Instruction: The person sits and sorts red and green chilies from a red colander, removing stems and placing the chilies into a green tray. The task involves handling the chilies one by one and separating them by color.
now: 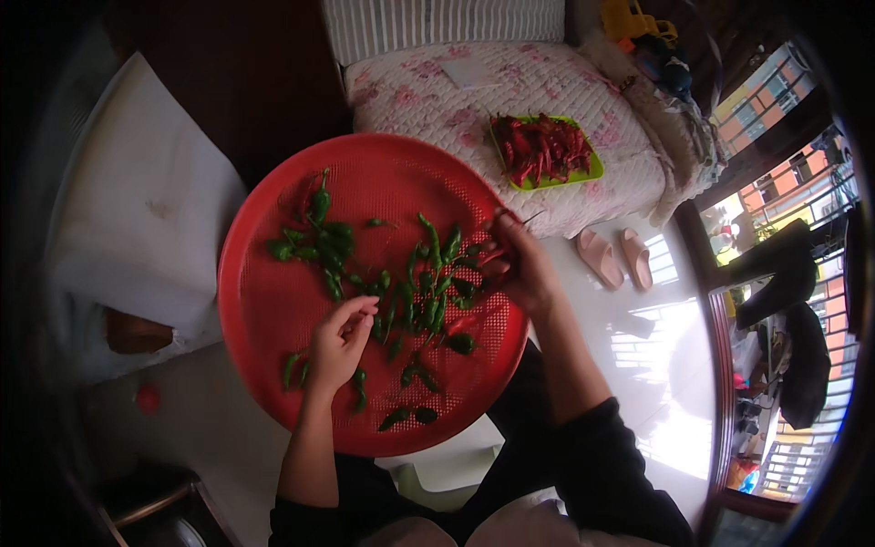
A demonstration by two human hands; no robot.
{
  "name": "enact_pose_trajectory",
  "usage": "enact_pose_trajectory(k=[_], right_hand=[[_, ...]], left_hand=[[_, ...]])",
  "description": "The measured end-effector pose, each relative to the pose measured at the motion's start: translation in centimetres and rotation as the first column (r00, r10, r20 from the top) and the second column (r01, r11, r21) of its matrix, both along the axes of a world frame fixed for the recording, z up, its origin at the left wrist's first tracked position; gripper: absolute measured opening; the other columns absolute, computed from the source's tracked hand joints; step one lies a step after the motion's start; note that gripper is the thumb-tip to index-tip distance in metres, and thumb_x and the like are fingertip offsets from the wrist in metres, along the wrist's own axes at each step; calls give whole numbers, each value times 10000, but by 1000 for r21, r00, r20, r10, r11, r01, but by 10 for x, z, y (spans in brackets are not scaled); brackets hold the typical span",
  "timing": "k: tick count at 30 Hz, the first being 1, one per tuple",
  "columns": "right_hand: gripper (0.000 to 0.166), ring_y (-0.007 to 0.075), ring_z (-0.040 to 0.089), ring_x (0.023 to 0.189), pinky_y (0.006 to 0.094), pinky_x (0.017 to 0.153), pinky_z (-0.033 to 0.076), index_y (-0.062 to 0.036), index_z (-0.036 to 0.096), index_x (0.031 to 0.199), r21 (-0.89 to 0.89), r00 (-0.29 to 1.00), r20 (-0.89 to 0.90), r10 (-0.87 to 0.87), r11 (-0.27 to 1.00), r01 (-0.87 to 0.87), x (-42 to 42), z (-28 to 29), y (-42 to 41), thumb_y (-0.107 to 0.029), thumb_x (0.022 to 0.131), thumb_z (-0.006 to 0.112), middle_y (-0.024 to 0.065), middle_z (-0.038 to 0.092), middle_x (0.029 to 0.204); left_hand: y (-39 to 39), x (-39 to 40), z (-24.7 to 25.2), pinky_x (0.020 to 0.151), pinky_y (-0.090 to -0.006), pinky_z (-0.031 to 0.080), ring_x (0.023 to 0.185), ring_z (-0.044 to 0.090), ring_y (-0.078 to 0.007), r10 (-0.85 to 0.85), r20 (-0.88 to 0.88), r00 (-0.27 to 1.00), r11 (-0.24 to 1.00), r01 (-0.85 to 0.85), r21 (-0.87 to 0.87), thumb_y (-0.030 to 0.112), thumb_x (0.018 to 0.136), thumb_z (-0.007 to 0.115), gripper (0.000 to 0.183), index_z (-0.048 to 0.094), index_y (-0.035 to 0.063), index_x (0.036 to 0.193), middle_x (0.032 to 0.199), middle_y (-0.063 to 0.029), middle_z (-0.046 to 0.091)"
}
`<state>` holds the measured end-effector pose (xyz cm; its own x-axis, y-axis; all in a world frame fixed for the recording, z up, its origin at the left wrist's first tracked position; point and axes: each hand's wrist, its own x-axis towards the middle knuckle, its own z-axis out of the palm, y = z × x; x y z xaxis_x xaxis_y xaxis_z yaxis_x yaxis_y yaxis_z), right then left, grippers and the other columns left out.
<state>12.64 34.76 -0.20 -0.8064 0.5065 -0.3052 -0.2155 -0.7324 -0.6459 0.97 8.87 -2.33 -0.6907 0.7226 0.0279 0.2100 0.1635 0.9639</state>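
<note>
A round red plastic sieve tray (273, 205) lies before me, with many green chili peppers (431, 301) scattered over its mesh and a few red ones among them. My left hand (342, 342) is over the tray's lower middle, its fingers curled and close together near the green peppers; whether something small is between the fingertips I cannot tell. At the right rim is my right hand (523, 263), fingers bent around what looks like one or more dark red chili peppers, with a thin stem sticking out; the fingers are partly in shadow.
Beyond the tray, a yellow-green tray (596, 171) heaped with red chili peppers (543, 147) rests on a floral quilted seat cover (424, 102). Pink slippers (601, 260) are on the tiled floor at the right. A white-covered piece of furniture (150, 191) stands at the left.
</note>
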Motion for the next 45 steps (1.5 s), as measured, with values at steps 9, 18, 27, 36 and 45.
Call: enact_pose_trajectory(k=[9,18,27,36,45], right_hand=[[248,112,529,511,237,402,398,-34,557,1041,876,728,295,-619,479,53,11,-5,282,-178,842,593,47,593,734],[302,278,634,778,373,690,497,-10,606,961,930,658,231,-717,-36,-365,-84,-46,300,-226,752,628,132,661,863],[382,319,525,1064,481,862,409,-122,615,1035,765,412,252,-876,-81,-639,-90,-33,258,-349,728,593,103,609,1088],[498,286,482,1153,490,952,323,-160,588,1153,792,418,271,-867,-46,-608,-83,-25,255,-473,768,554,80,573,1198],[606,302,466,1225,567,1043,190,-192,504,1294,810,500,411,-763,53,-585,-63,-52,301,-599,899,289,92,530,1292]], left_hand=[[4,5,-3,663,-261,484,796,640,-161,-42,-16,999,994,40,-100,56,885,564,158,636,13,1018,899,-97,667],[9,-4,-13,644,-271,482,765,630,-185,-70,-39,997,980,62,-189,28,854,587,134,640,23,976,878,-102,642],[14,-3,-9,637,-284,485,759,630,-203,-78,-85,993,982,62,-177,30,857,582,129,638,24,973,877,-107,640],[13,-4,-9,650,-297,487,766,633,-228,-79,-146,986,988,58,-143,34,854,580,130,632,26,973,879,-110,640],[12,-8,-18,652,-311,496,762,632,-242,-50,-181,982,996,35,-87,27,841,582,137,632,49,967,886,-102,639]])
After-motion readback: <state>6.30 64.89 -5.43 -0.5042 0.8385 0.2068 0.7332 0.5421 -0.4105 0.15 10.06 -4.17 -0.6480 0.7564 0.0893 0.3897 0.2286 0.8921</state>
